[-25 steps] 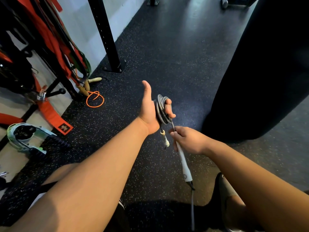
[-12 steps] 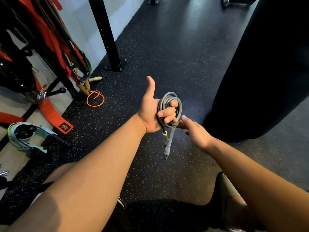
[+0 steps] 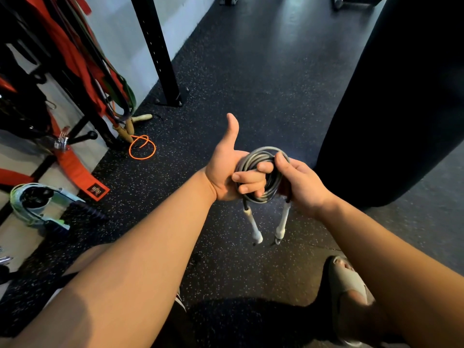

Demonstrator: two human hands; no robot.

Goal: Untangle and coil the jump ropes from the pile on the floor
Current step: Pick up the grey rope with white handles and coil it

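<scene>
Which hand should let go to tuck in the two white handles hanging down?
Probably the right hand. It only grips the edge of the coiled grey jump rope, while the left hand hooks its fingers through the coil, carrying it. One white handle hangs just below the right hand.

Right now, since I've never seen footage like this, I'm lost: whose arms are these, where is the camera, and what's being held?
There is no machine here. One camera sits on a person's head, looking down at their own arms. The left hand, thumb up, has its fingers curled through a coiled grey jump rope; the right hand grips the coil's other side. Two white handles hang below. On the dark speckled floor lies an orange rope.
</scene>
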